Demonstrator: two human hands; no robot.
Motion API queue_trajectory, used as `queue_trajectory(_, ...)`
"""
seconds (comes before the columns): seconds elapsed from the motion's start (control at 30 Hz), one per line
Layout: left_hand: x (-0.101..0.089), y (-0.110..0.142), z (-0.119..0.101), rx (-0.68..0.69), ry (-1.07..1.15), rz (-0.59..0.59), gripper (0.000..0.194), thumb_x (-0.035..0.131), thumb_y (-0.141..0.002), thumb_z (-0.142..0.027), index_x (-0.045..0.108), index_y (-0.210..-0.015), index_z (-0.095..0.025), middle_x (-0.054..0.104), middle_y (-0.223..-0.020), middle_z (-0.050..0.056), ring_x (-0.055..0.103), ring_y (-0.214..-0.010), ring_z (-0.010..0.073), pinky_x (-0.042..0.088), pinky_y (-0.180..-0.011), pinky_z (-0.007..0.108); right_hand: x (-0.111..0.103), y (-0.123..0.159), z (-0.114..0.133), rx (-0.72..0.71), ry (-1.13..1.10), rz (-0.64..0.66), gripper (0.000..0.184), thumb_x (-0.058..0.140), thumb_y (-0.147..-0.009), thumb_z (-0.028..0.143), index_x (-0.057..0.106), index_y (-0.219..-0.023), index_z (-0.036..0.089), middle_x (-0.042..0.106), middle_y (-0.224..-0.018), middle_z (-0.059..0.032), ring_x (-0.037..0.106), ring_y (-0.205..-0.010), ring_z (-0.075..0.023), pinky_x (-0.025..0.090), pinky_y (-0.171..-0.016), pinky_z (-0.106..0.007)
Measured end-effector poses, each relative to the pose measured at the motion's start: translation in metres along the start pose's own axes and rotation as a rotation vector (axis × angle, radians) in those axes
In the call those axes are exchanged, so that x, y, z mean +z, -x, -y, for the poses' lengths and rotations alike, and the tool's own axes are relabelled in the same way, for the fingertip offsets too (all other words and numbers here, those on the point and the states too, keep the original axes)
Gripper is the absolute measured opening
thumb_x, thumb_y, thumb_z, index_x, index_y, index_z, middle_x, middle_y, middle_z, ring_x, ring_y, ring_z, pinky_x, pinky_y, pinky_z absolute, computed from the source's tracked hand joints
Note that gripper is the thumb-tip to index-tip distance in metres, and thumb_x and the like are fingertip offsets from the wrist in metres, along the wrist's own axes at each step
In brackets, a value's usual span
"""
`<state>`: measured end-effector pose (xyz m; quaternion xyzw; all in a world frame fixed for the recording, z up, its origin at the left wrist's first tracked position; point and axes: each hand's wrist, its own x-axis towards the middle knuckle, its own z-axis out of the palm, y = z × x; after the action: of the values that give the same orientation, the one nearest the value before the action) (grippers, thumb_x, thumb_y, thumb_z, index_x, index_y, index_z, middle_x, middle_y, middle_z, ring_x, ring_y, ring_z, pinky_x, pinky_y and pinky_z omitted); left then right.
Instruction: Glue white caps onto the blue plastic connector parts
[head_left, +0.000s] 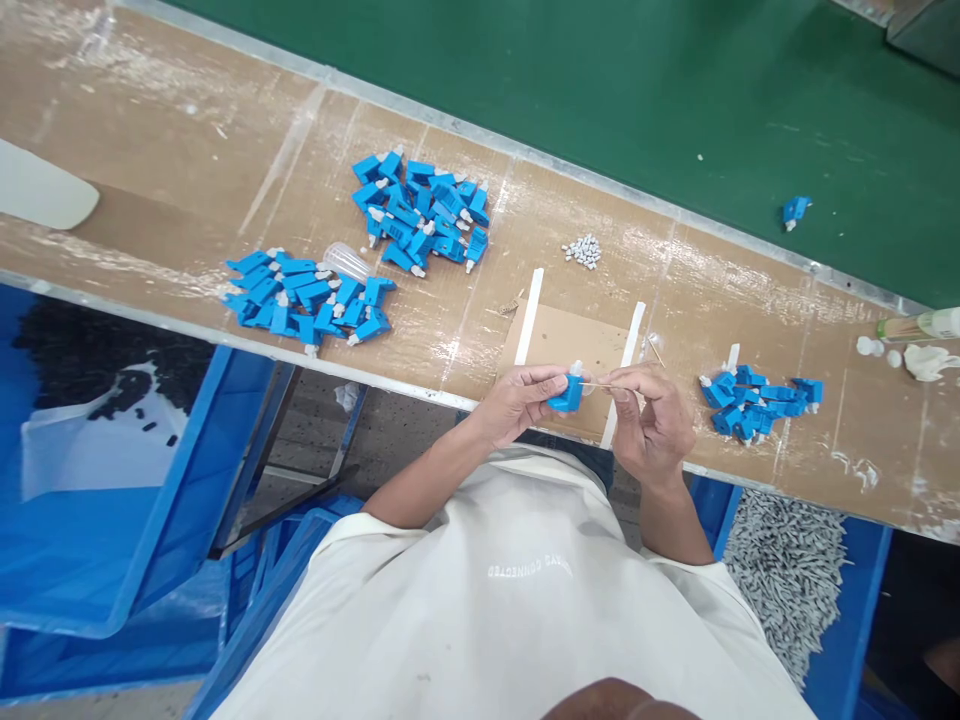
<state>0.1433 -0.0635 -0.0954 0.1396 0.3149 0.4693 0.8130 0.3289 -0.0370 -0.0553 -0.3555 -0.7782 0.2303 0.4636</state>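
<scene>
My left hand (517, 402) pinches a small blue plastic part (567, 394) with a white piece on its top, just over the table's front edge. My right hand (651, 420) grips a thin wooden stick (598, 385) between thumb and fingers. The stick's tip points left and meets the blue part's side, though the exact contact is too small to make out. Beneath the hands lies a cardboard sheet (574, 335) with a white tape strip (529, 315) on the left and another strip (632, 335) on the right. Another thin stick (655, 349) rests beside the right strip.
Blue parts lie in a back pile (424, 210), a left pile (307, 298) and a right pile (757, 402). Small pale pieces (583, 251) sit behind the cardboard. A lone blue part (795, 211) is on the green surface (600, 110). Blue bins (172, 500) stand below the table.
</scene>
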Motion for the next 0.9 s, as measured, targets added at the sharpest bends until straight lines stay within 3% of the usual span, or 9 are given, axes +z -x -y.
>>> queue_trajectory(0.13, -0.009, 0.001, -0.005, 0.04, 0.009, -0.05, 0.043, 0.096, -0.067, -0.044, 0.082, -0.089, -0.01, 0.075, -0.082, 0.007, 0.064, -0.068, 0.0103, 0.052, -0.064, 0.021, -0.001, 0.006, -0.01, 0.185, -0.011, -0.11, 0.009, 0.061, -0.101, 0.03, 0.068, -0.1, 0.025, 0.072, -0.09, -0.0059, 0.071, -0.087, -0.023, 0.06, -0.071, -0.039)
queue_trajectory(0.3, -0.021, 0.0, -0.01, 0.044, 0.028, -0.139, 0.038, 0.095, -0.07, -0.036, 0.081, -0.095, -0.01, 0.076, -0.087, 0.007, 0.066, -0.068, 0.0103, 0.055, -0.065, 0.021, 0.001, 0.016, -0.026, 0.241, 0.138, 0.097, 0.015, 0.063, -0.1, 0.032, 0.074, -0.095, 0.024, 0.072, -0.09, -0.0059, 0.068, -0.081, -0.02, 0.057, -0.067, -0.034)
queue_trajectory(0.4, -0.023, -0.001, -0.01, 0.046, 0.047, -0.128, 0.044, 0.098, -0.065, -0.039, 0.082, -0.094, -0.01, 0.075, -0.083, 0.006, 0.066, -0.068, 0.0105, 0.054, -0.063, 0.02, -0.005, 0.013, -0.034, 0.263, 0.192, 0.136, 0.018, 0.061, -0.099, 0.032, 0.077, -0.103, 0.024, 0.073, -0.096, -0.0076, 0.069, -0.084, -0.0207, 0.058, -0.069, -0.035)
queue_trajectory(0.53, -0.026, -0.003, -0.008, 0.027, 0.074, -0.095, 0.044, 0.1, -0.062, -0.039, 0.081, -0.089, -0.009, 0.074, -0.081, 0.006, 0.066, -0.068, 0.0098, 0.052, -0.061, 0.018, -0.016, -0.014, -0.059, 0.362, 0.201, 0.09, 0.024, 0.062, -0.097, 0.037, 0.077, -0.109, 0.023, 0.076, -0.099, -0.0073, 0.072, -0.083, -0.0206, 0.06, -0.072, -0.035)
queue_trajectory(0.67, -0.031, -0.005, -0.006, 0.012, 0.125, -0.062, 0.041, 0.099, -0.064, -0.037, 0.079, -0.086, -0.009, 0.072, -0.077, 0.006, 0.065, -0.066, 0.0101, 0.052, -0.059, 0.019, -0.004, -0.06, -0.103, 0.469, 0.217, 0.156, 0.026, 0.063, -0.093, 0.041, 0.077, -0.101, 0.02, 0.079, -0.095, -0.0068, 0.072, -0.077, -0.0199, 0.06, -0.074, -0.035)
queue_trajectory(0.77, -0.033, -0.005, -0.006, 0.005, 0.15, -0.042, 0.041, 0.098, -0.065, -0.037, 0.078, -0.086, -0.008, 0.073, -0.08, 0.009, 0.066, -0.067, 0.0118, 0.052, -0.06, 0.019, 0.016, -0.088, -0.128, 0.423, 0.268, 0.251, 0.022, 0.062, -0.091, 0.036, 0.076, -0.095, 0.019, 0.078, -0.092, -0.0069, 0.069, -0.075, -0.0191, 0.059, -0.077, -0.036)
queue_trajectory(0.9, -0.033, -0.005, -0.007, -0.013, 0.166, -0.035, 0.043, 0.099, -0.065, -0.039, 0.078, -0.087, -0.009, 0.074, -0.081, 0.01, 0.069, -0.07, 0.0136, 0.052, -0.06, 0.02, 0.034, -0.103, -0.138, 0.305, 0.343, 0.302, 0.018, 0.062, -0.092, 0.03, 0.075, -0.09, 0.018, 0.077, -0.091, -0.0077, 0.066, -0.076, -0.0191, 0.056, -0.077, -0.035)
